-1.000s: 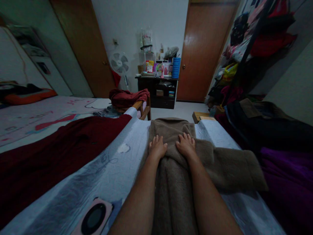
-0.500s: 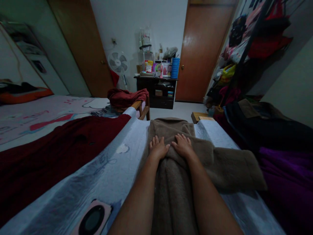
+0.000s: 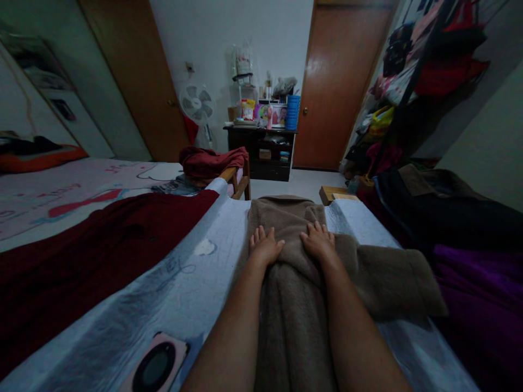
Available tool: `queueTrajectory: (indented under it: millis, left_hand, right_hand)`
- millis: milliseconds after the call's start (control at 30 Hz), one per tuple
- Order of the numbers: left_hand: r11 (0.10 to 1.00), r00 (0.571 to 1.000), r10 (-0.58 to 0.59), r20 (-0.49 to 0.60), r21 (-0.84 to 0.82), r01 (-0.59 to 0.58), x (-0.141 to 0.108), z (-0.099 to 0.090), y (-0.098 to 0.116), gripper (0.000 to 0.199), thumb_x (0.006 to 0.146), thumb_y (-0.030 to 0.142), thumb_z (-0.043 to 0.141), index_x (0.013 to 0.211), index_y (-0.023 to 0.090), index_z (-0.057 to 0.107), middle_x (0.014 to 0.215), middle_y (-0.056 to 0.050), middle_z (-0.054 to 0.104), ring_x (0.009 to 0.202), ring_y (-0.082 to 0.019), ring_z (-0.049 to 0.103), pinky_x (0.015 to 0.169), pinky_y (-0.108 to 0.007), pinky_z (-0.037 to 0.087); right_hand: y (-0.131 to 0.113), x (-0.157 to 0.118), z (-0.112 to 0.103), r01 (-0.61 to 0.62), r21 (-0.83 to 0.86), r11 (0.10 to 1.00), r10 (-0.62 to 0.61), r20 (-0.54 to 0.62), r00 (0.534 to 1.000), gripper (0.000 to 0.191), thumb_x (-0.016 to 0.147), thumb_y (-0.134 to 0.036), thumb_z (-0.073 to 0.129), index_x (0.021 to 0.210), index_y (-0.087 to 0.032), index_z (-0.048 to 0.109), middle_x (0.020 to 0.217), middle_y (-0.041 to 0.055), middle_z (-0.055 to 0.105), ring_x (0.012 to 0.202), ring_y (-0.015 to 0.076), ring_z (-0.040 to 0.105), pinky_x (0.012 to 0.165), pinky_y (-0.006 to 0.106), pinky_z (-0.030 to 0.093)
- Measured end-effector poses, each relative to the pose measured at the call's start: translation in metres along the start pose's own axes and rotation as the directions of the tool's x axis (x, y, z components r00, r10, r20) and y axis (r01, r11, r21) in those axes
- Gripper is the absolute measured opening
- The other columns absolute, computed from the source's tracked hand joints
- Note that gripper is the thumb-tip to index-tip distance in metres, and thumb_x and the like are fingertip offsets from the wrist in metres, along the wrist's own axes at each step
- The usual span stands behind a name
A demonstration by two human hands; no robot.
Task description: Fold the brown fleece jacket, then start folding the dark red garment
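A brown fleecy coat (image 3: 281,215) lies partly folded on the light blue bedsheet (image 3: 220,234), one sleeve (image 3: 398,280) stretched out to the right. My left hand (image 3: 265,246) rests flat on the coat's upper part, fingers spread. To its right, my right hand (image 3: 319,241) also presses flat on the cloth, near where the sleeve joins, with its fingers apart. Neither hand grips the fabric. Part of the coat's lower half is hidden under my forearms.
Dark red cloth (image 3: 122,234) lies on the left. A pink device with a round black face (image 3: 153,367) sits at the near left. Purple cloth (image 3: 482,288) and dark clothes (image 3: 441,212) are piled on the right. Beyond the bed stand a dark cabinet (image 3: 261,147) and a fan (image 3: 196,103).
My right hand has slid to the right across the coat, widening the space between my hands. My left hand stays in place, and the coat has hardly shifted.
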State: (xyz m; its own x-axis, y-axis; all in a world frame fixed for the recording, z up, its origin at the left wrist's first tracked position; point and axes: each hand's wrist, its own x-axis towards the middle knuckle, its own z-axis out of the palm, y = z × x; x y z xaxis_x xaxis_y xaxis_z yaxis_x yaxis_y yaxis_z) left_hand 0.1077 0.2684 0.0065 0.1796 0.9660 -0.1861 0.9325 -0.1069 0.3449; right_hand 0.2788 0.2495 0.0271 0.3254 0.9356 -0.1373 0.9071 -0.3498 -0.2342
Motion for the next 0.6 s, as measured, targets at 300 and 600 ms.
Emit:
queueTrajectory:
  millis: [300,600]
  left_hand:
    - [1.0,1.0,-0.005,0.008,-0.011,0.005,-0.001,-0.004,0.003,0.063,0.092,0.043,0.035,0.15,0.018,0.027,0.16,-0.018,0.013,0.148,-0.032,0.01,0.117,-0.047,0.014]
    - [1.0,1.0,-0.002,0.006,-0.028,0.002,0.002,-0.004,0.002,0.065,0.09,0.044,0.038,0.149,0.017,0.029,0.16,-0.019,0.015,0.148,-0.033,0.011,0.117,-0.048,0.014]
  right_hand:
    - [-0.022,0.0,0.017,0.451,0.103,0.886,-0.442,-0.101,0.891,0.047,0.092,-0.023,0.039,0.138,-0.018,0.048,0.148,0.0074,0.046,0.139,0.0183,0.035,0.116,0.039,0.02]
    - [-0.017,-0.008,0.012,0.16,-0.033,0.987,-0.16,-0.01,0.987,0.059,0.092,-0.055,0.039,0.143,-0.025,0.044,0.158,0.0042,0.026,0.146,0.0288,0.015,0.116,0.054,0.01]
